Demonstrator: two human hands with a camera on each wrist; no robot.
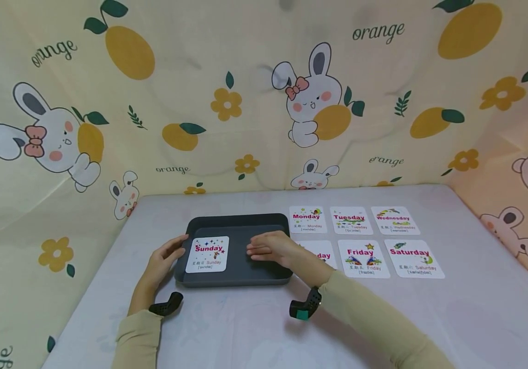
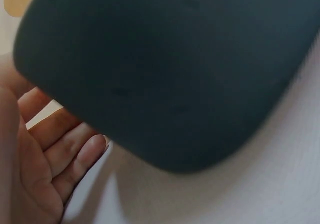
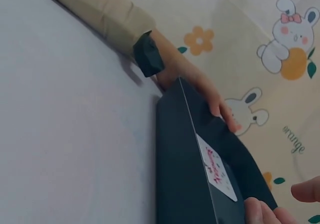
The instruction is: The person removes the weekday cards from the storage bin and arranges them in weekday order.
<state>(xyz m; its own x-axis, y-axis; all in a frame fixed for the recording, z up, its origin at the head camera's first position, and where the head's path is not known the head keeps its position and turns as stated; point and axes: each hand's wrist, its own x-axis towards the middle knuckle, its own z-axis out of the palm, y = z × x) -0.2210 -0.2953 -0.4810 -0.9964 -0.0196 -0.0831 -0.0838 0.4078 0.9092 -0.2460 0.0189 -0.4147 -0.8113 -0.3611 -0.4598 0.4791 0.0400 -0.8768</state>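
A dark grey rectangular tray (image 1: 241, 279) lies on the table. A white card reading "Sunday" (image 1: 207, 254) rests in its left half, and the right wrist view shows this card (image 3: 216, 168) too. My left hand (image 1: 160, 264) holds the tray's left side. In the left wrist view its fingers (image 2: 62, 139) lie against the outside of the tray (image 2: 165, 79), partly hidden by it. Above the tray's right half is my right hand (image 1: 275, 249), fingers extended and nothing visible in it. Its thumb (image 3: 307, 189) stands apart from the fingertips in the right wrist view.
Right of the tray lie cards in two rows: Monday (image 1: 307, 220), Tuesday (image 1: 348, 221), Wednesday (image 1: 395, 221), then Friday (image 1: 364, 259) and Saturday (image 1: 413, 259). Another card (image 1: 321, 252) is partly covered by my right hand. A printed cloth (image 1: 255, 51) hangs behind the table.
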